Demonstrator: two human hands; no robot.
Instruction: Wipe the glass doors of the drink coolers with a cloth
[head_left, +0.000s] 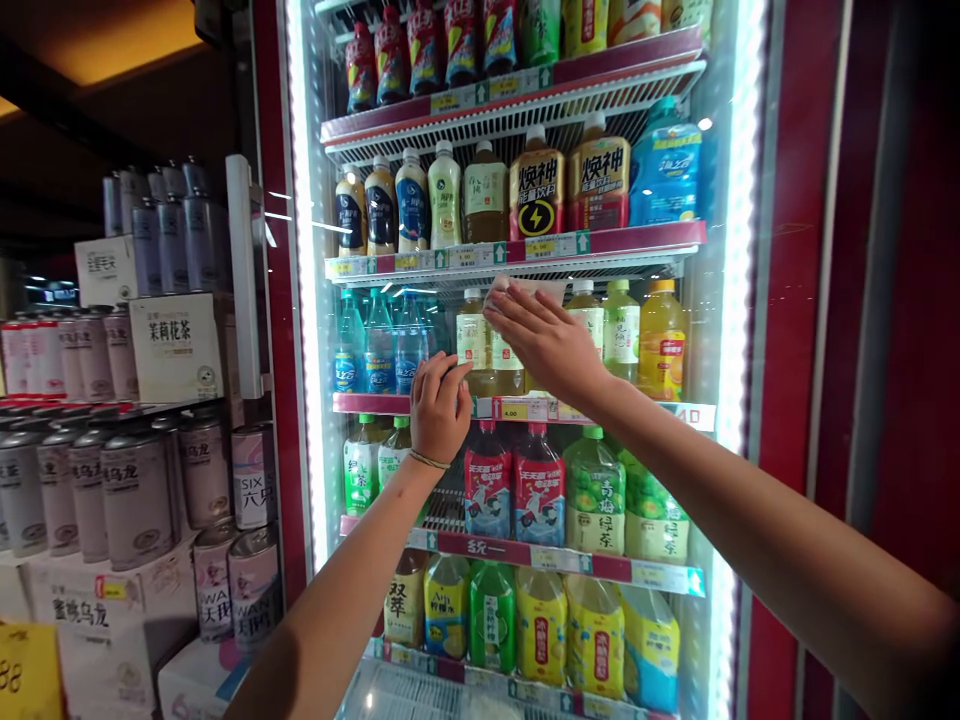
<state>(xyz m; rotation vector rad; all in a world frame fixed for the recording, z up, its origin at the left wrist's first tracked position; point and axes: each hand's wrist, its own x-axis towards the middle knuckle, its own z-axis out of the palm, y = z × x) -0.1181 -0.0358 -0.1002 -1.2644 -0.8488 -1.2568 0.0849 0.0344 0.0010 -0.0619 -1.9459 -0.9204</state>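
Observation:
A glass-fronted drinks cooler (517,408) with rows of bottles fills the middle of the head view. My right hand (551,338) lies flat, fingers stretched out to the left, over a pale cloth (551,291) at the height of the third row. Part of the cloth shows above and beside the fingers. Lower and to the left, my left hand (441,405) is raised in front of the bottles with its fingers bent and partly apart, holding nothing that I can see. A thin band (430,461) circles the left wrist.
Stacked cans (139,500) and boxes (176,345) stand on shelves at the left. A white vertical handle (246,275) is beside the cooler's left edge. Red frame panels (799,300) rise at the right. A yellow sign (30,672) is at the lower left.

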